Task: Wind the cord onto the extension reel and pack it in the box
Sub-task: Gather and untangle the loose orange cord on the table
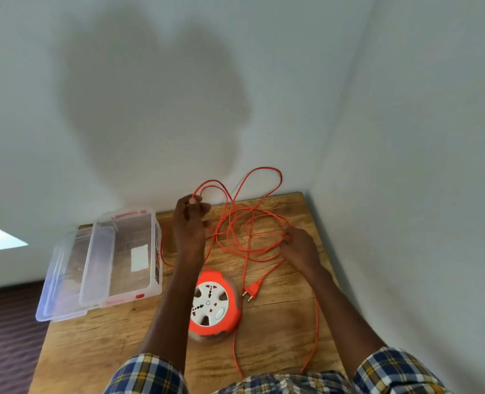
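An orange extension reel (214, 304) with a white socket face lies on the wooden table (278, 331) between my forearms. Its orange cord (237, 223) sprawls in loose tangled loops over the table's far half and up against the wall. The cord's plug (252, 290) rests just right of the reel. My left hand (188, 220) is raised and pinches loops of the cord near the wall. My right hand (298, 244) lies low on the table with its fingers on other strands. A clear plastic box (122, 257) stands open at the left.
The box's clear lid (62, 280) lies partly under the box and overhangs the table's left edge. White walls close in the table at the back and right. One stretch of cord runs off the near edge toward my checked shirt (264, 383).
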